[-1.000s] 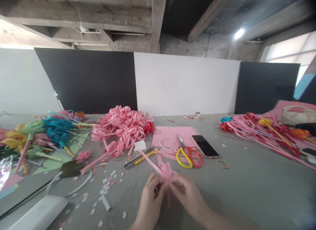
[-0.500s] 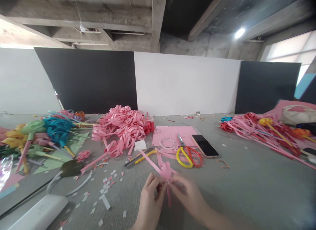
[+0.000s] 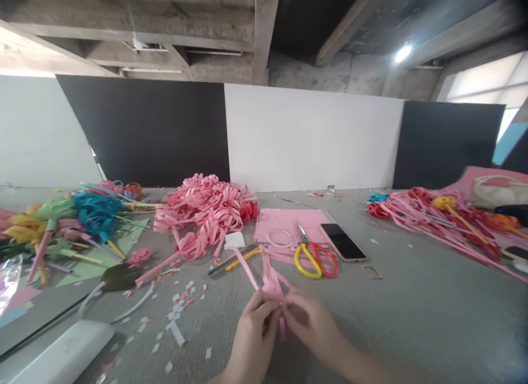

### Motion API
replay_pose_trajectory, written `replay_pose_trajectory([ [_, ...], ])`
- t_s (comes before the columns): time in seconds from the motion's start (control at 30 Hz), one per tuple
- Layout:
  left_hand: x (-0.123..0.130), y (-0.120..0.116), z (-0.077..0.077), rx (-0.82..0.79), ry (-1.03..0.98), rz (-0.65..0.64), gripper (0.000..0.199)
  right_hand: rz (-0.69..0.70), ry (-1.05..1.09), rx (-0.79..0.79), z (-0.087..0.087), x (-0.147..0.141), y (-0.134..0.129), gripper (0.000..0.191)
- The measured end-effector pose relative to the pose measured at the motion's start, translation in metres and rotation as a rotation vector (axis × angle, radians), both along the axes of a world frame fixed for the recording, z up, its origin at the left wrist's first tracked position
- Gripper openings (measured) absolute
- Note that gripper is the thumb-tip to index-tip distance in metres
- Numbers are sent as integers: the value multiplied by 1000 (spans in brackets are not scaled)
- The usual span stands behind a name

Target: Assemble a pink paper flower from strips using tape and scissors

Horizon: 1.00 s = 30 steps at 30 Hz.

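Between my two hands is a bundle of pink paper strips (image 3: 271,285), its loose ends fanning away from me and a short tail hanging below my fingers. My left hand (image 3: 256,323) pinches it from the left, thumb and fingers closed. From the right, my right hand (image 3: 306,316) pinches the same spot, its fingertips almost meeting the left ones. My fingers hide the pinched part. Just beyond lie scissors (image 3: 312,260) with one yellow and one red handle, a yellow-and-black craft knife (image 3: 243,258) and a pink paper stack (image 3: 264,221) with a white ring (image 3: 280,239) on it.
A phone (image 3: 343,242) lies right of the scissors. A heap of pink curled strips (image 3: 206,208) stands behind, with colourful paper flowers (image 3: 93,216) at left. Paper scraps (image 3: 177,310) and a white power strip (image 3: 68,351) are near front left. More strips (image 3: 421,216) lie at right.
My fingers have shifted slightly on the pink strips, and the left hand covers a little more of the bundle's left side. The other things on the table stay put.
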<state>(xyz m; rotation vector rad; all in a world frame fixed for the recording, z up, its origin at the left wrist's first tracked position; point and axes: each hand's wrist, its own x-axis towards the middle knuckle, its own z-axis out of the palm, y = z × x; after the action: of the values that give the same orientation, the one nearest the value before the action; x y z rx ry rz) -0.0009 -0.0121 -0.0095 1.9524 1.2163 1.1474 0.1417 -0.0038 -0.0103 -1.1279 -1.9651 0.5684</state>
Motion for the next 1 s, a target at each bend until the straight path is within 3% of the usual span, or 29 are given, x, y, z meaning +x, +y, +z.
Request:
replay_pose_trajectory([
  [0.2,-1,2,7,-28,75,13,28,-13,-4,-36,-2,-1,1,11],
  [0.5,-9,15,31,-69,168,-110,24,16,51,-36,-1,-1,3,11],
  [0.83,-10,18,34,-78,182,-82,22,29,114,-55,-1,0,3,13],
  [1.0,-20,20,55,-64,306,-126,22,1,251,-150,-2,0,2,15],
])
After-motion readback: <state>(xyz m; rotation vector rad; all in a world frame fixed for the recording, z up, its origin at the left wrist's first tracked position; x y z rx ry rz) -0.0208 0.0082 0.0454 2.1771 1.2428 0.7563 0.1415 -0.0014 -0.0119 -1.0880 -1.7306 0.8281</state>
